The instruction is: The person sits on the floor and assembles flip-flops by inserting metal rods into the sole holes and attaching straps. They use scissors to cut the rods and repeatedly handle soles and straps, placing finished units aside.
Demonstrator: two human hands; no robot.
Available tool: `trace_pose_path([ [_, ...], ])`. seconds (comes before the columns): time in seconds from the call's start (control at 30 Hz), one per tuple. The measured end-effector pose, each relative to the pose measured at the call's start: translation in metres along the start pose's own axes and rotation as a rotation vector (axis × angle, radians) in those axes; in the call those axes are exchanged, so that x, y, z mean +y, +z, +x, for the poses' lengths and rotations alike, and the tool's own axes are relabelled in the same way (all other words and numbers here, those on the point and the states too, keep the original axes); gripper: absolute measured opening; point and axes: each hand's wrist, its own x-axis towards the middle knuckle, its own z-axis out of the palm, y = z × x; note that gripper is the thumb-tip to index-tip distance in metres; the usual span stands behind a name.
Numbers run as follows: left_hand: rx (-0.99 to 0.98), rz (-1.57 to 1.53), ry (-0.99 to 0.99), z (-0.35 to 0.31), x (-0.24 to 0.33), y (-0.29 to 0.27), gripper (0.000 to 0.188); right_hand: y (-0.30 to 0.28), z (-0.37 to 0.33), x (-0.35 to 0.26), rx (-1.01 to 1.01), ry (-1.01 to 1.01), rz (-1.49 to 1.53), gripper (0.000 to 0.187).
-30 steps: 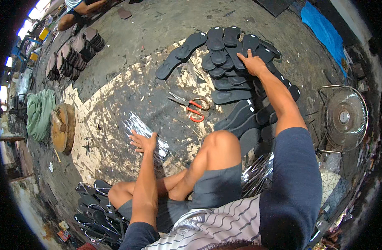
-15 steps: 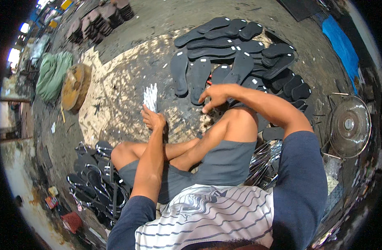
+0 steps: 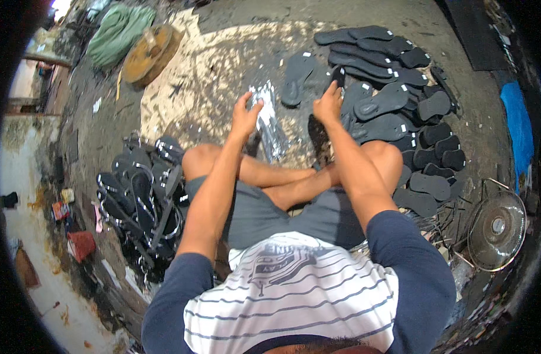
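My left hand [image 3: 245,118], fingers apart, is beside a bundle of shiny silvery straps [image 3: 271,121] lying on the stained sheet in front of my crossed legs. It holds nothing that I can see. My right hand [image 3: 328,107] grips a black sandal sole [image 3: 338,75], seen nearly edge-on and raised, its lower part hidden by the fingers. Between the hands and a little farther off, a single black sole [image 3: 297,79] lies flat with a white tag at its far end. To the right spreads a pile of black soles [image 3: 381,101], many bearing small white tags.
A heap of black sandals with shiny straps [image 3: 142,197] lies by my left knee. At the far left are a round wooden block [image 3: 152,54] and a green cloth sack [image 3: 120,35]. A fan [image 3: 497,225] stands at right, near a blue sheet [image 3: 517,133].
My left hand has let go of the strap bundle, now lying on the sheet. My right hand, open before, has taken hold of a sole. The view has shifted.
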Motion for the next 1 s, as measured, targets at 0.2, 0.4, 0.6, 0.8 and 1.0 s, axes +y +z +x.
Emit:
trace_pose_path([
  [0.2, -0.016, -0.696, -0.391, -0.021, 0.055, -0.038, 0.071, -0.034, -0.097, -0.113, -0.367, -0.586, 0.522, 0.063],
  [0.4, 0.289, -0.187, -0.040, -0.057, 0.043, -0.149, 0.049, 0.008, -0.077, -0.104, -0.377, -0.278, 0.530, 0.038],
  [0.6, 0.162, -0.007, -0.105, -0.187, 0.059, -0.184, 0.063, 0.076, -0.093, -0.039, -0.392, -0.260, 0.058, 0.030],
  [0.8, 0.233, 0.493, 0.059, -0.208, 0.066, -0.186, 0.066, 0.027, -0.091, -0.043, -0.356, -0.130, 0.193, 0.026],
  [1.0, -0.037, -0.095, 0.025, -0.154, 0.117, -0.146, 0.051, -0.057, -0.144, -0.110, -0.594, -0.345, 0.833, 0.024],
])
